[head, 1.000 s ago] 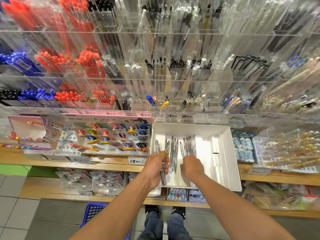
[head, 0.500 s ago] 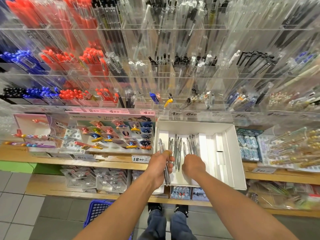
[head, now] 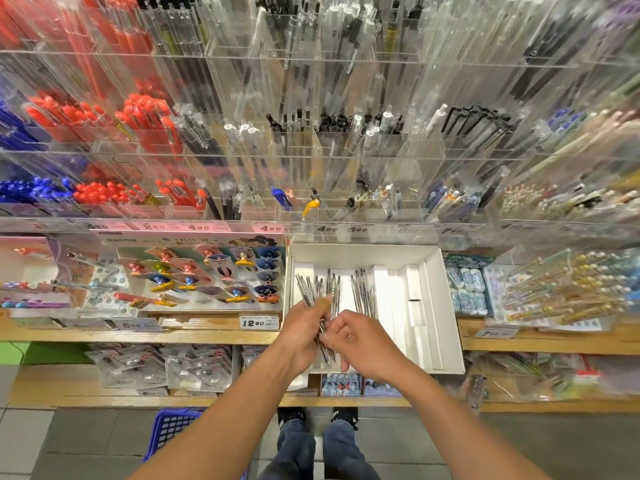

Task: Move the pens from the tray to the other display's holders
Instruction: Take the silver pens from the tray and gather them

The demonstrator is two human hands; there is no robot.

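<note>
A white cardboard tray [head: 446, 306] sits on the wooden shelf. Several slim clear-and-silver pens [head: 363, 292] lie in it. My left hand [head: 304, 327] grips a bundle of these pens [head: 306, 289] over the tray's left part, thumb on top. My right hand [head: 360, 344] is right beside it, fingertips pinching the bundle's lower end. Above the tray rise tiers of clear acrylic pen holders [head: 346, 147], many filled with pens, some compartments in the lowest row nearly bare.
A pink display of novelty pens [head: 194, 271] stands left of the tray; erasers [head: 467, 289] and packed gold-tipped pens [head: 568, 289] lie to its right. Price tags line the shelf edge. A blue basket [head: 173, 431] sits on the floor by my feet.
My right hand has left the loose pens in the tray and come left to the bundle in my left hand. The left hand has lifted slightly with its pens.
</note>
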